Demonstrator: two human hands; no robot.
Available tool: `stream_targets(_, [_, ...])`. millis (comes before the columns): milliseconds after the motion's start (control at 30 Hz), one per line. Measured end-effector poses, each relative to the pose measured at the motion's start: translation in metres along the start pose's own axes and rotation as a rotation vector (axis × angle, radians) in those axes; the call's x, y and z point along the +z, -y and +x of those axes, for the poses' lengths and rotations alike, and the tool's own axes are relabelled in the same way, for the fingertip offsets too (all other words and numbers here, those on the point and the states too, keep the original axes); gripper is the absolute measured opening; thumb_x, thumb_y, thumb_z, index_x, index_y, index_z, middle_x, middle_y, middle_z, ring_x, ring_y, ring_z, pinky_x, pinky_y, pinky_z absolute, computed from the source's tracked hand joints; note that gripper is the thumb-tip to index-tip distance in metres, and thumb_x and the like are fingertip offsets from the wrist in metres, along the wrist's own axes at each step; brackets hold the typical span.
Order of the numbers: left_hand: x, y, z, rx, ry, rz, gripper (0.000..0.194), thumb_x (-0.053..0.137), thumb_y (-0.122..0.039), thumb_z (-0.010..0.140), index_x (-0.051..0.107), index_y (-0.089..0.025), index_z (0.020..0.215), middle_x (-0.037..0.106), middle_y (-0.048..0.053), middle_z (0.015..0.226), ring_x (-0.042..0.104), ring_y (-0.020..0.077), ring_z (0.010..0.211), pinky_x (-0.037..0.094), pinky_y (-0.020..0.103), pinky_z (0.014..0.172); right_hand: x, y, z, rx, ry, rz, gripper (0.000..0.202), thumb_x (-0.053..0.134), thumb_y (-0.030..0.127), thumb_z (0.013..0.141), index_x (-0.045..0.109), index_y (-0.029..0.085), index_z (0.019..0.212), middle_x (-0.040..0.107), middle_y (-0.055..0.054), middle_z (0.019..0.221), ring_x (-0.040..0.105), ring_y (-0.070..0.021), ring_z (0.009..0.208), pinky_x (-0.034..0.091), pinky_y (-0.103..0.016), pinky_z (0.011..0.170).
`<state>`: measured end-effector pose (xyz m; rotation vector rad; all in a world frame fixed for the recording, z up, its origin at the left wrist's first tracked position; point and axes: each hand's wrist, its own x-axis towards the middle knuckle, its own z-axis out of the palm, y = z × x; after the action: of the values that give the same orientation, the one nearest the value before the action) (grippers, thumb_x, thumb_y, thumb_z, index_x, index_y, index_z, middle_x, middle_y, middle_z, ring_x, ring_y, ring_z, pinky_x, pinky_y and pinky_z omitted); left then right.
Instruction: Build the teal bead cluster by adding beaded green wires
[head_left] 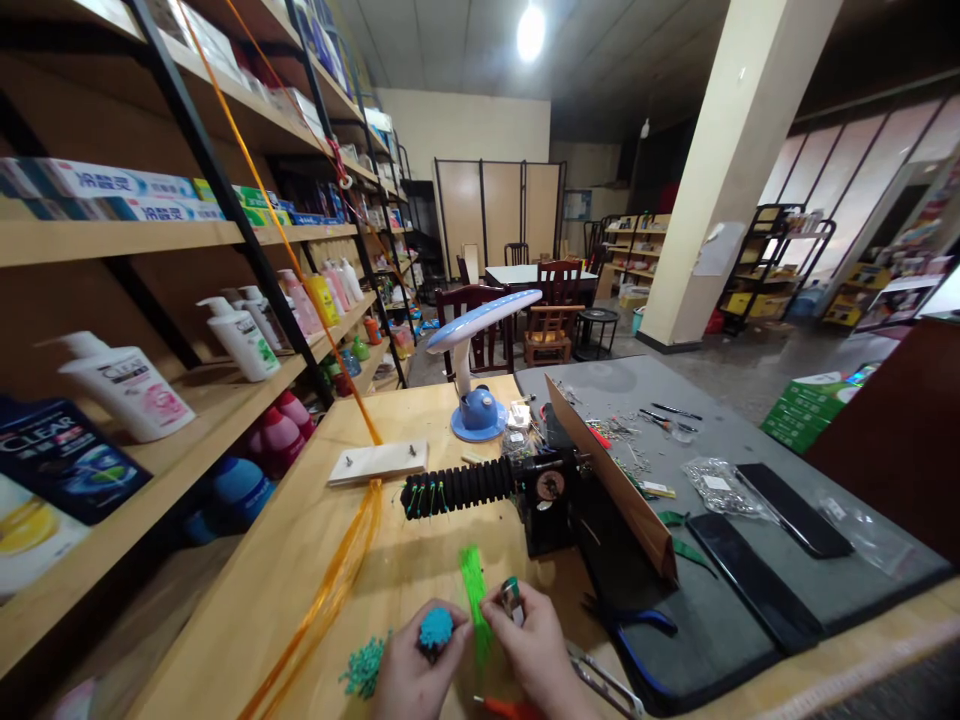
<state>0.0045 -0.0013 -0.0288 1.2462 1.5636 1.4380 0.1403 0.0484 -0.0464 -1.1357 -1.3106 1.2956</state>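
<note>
My left hand (420,665), low in the middle of the head view, is closed around a small dark thing with a bumpy blue round top (436,628). Its lower part is hidden in my fingers. Close by on the right, my right hand (538,645) grips a small dark cylinder with a green end (511,592); I cannot make out its kind. A bundle of bright green strands (472,580) lies on the wooden tabletop between the hands, its lower part near my right fingertips. A heap of small teal pieces (363,665) lies left of my left hand.
Behind the hands, a ribbed black roller (457,490) carries green threads beside a black machine (544,490). Orange strands (330,580) run under a white bar (379,463). A blue lamp (480,412), cardboard panel (615,480) and blue-handled pliers (637,640) stand or lie around; shelves line the left.
</note>
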Motion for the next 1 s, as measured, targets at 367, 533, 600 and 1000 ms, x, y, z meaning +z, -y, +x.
stream_targets(367, [0.0, -0.004, -0.004, -0.153, -0.048, -0.121, 0.049, 0.077, -0.066, 0.062, 0.066, -0.019, 0.065, 0.049, -0.006, 0.049, 0.041, 0.0123, 0.046, 0.035, 0.024, 0.046, -0.055, 0.014, 0.013, -0.259, 0.036, -0.909, 0.018, 0.055, 0.019, 0.086, 0.071, 0.016, 0.095, 0.074, -0.012, 0.091, 0.068, -0.0272, 0.088, 0.046, -0.031, 0.075])
stream_targets(533, [-0.004, -0.001, -0.005, -0.256, -0.044, -0.221, 0.052, 0.08, -0.066, 0.058, 0.067, -0.017, 0.07, 0.046, -0.008, 0.046, 0.038, 0.0096, 0.043, 0.03, 0.022, 0.045, -0.072, 0.005, 0.024, -0.251, 0.071, -1.253, 0.025, 0.06, 0.009, 0.08, 0.074, 0.018, 0.099, 0.073, -0.014, 0.105, 0.063, -0.0325, 0.105, 0.045, -0.038, 0.088])
stream_targets(600, [-0.005, -0.001, -0.006, -0.313, -0.021, -0.274, 0.053, 0.082, -0.065, 0.057, 0.067, -0.017, 0.071, 0.045, -0.009, 0.045, 0.036, 0.0081, 0.042, 0.026, 0.021, 0.044, -0.074, 0.003, 0.023, -0.279, 0.032, -1.22, 0.029, 0.062, 0.01, 0.078, 0.074, 0.02, 0.102, 0.073, -0.014, 0.106, 0.061, -0.0347, 0.106, 0.044, -0.042, 0.09])
stream_targets(1000, [-0.002, -0.008, -0.01, -0.429, 0.064, -0.494, 0.049, 0.088, -0.056, 0.054, 0.057, -0.018, 0.058, 0.043, -0.009, 0.044, 0.032, 0.0068, 0.044, 0.024, 0.02, 0.044, 0.02, 0.005, -0.008, 0.129, 0.197, 0.212, 0.05, 0.079, 0.066, 0.063, 0.074, 0.018, 0.073, 0.07, -0.004, 0.071, 0.063, -0.0215, 0.07, 0.048, -0.031, 0.07])
